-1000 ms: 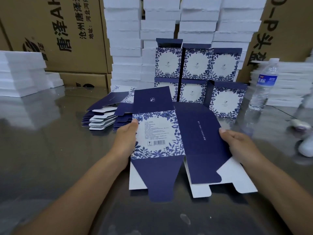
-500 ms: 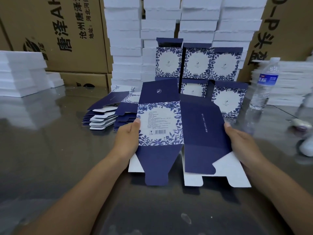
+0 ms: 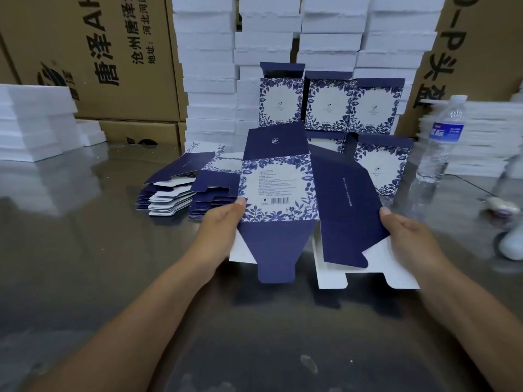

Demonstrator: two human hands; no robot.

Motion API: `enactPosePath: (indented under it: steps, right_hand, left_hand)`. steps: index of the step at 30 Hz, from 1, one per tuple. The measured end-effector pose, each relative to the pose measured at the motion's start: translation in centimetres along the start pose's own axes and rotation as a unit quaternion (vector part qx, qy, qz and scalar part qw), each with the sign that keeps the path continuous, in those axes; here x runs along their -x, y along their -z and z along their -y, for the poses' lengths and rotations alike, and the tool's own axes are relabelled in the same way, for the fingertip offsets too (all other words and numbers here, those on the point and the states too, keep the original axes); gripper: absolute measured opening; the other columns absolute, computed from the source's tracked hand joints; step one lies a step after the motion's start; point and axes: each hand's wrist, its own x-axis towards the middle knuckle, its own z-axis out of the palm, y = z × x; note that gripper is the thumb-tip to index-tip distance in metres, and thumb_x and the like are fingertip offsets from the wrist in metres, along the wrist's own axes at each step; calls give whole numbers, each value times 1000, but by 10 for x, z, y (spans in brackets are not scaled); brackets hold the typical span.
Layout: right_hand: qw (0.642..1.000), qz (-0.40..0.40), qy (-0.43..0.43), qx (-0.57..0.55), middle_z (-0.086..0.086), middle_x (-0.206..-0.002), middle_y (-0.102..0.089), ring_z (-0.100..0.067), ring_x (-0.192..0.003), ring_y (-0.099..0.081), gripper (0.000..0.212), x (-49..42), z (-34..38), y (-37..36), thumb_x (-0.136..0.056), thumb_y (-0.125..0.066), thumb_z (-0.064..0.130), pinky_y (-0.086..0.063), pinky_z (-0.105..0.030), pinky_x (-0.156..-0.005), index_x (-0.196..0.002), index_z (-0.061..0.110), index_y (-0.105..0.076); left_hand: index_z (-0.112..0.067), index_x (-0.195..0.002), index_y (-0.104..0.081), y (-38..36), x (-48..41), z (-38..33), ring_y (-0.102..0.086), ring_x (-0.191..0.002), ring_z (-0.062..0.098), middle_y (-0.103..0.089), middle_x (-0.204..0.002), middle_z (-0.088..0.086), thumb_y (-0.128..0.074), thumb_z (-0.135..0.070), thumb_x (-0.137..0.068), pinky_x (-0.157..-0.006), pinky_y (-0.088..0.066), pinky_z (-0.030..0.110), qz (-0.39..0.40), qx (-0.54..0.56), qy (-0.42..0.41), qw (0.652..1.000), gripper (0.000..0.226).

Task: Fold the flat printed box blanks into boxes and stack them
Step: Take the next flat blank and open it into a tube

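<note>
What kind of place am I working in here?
Likely a packaging workshop or warehouse: brown shipping cartons along the back, tall stacks of white foam blocks, and folded floral boxes.

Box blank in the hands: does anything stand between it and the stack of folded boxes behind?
Nothing visible does. The box blank, gripped by the left hand and right hand, faces the folded boxes directly; the pile of flat blanks lies to its left, the water bottle to its right.
</note>
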Motion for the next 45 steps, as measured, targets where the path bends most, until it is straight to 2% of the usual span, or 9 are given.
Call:
enactPosePath:
  steps: [9,15,20,24,29,32,36,41,45]
  right_hand:
    - [1000,24,12,-14,-3,-51,-61,-7,-32,-51,43,3,3,-7,-95,-51,33,-35,-11,-32,-59,11,-60]
    - [1000,29,7,3,7,-41,-57,-6,-33,-47,41,-4,-5,-3,-96,-50,33,-30,-9,-33,-63,10,-59]
    - [999,34,-32,-23,3,-57,-64,-12,-47,-57,39,-5,-5,-2,-95,-51,33,-41,-18,-43,-65,12,-63]
    - [996,27,35,74,1,-50,-57,-12,-44,-49,44,-4,-8,-6,-96,-49,31,-35,-18,-41,-60,9,-58]
    - [969,11,134,209,6,-76,-57,-19,-76,-55,24,-4,-18,-12,-92,-50,39,-40,-31,-66,-95,16,-58]
    - [965,60,157,201,4,-97,-56,-14,-88,-56,46,-3,-21,-15,-83,-53,51,-46,-33,-83,-120,23,-52]
    - [942,181,198,199,22,-115,-50,8,-103,-49,63,10,-19,-20,-62,-55,79,-38,-12,-79,-118,54,-41]
    - [929,201,224,215,32,-120,-46,14,-104,-49,87,19,-12,-25,-49,-58,85,-41,-14,-78,-125,66,-19]
    - [941,155,231,194,26,-135,-38,-2,-118,-48,92,20,-11,-27,-60,-46,85,-44,-26,-86,-139,50,-14]
  left_hand:
    - [-18,-78,-71,5,3,-3,-69,-75,4,-75,-80,-10,-42,-34,-100,-77,-50,25,-32,31,-10,999,40]
    - [-10,-91,-67,3,5,-15,-64,-80,26,-70,-89,8,-49,-43,-95,-77,-46,34,-40,105,70,991,38]
    - [-14,-77,-65,3,7,-16,-50,-58,21,-64,-67,3,-48,-31,-98,-49,-36,25,3,73,36,997,32]
    - [-13,-82,-64,7,6,-17,-51,-62,17,-65,-73,4,-47,-26,-98,-50,-36,23,5,110,43,993,27]
    - [-11,-80,-60,8,5,-16,-42,-72,23,-55,-81,15,-48,-23,-97,-57,-31,27,-5,145,51,988,25]
    - [-12,-76,-56,8,4,-16,-36,-64,20,-46,-77,12,-51,-23,-96,-53,-30,26,-29,164,49,985,23]
    - [-16,-90,-56,7,5,-16,-50,-70,21,-53,-85,12,-50,-33,-95,-59,-42,26,-13,137,33,990,19]
    - [-24,-123,-56,-1,5,-11,-67,-79,8,-70,-99,-4,-25,-54,-96,-78,-52,32,104,151,29,983,52]
    - [-34,-129,-51,-4,6,-6,-61,-105,13,-60,-127,-5,-43,-9,-98,-88,-46,29,174,18,-5,985,40]
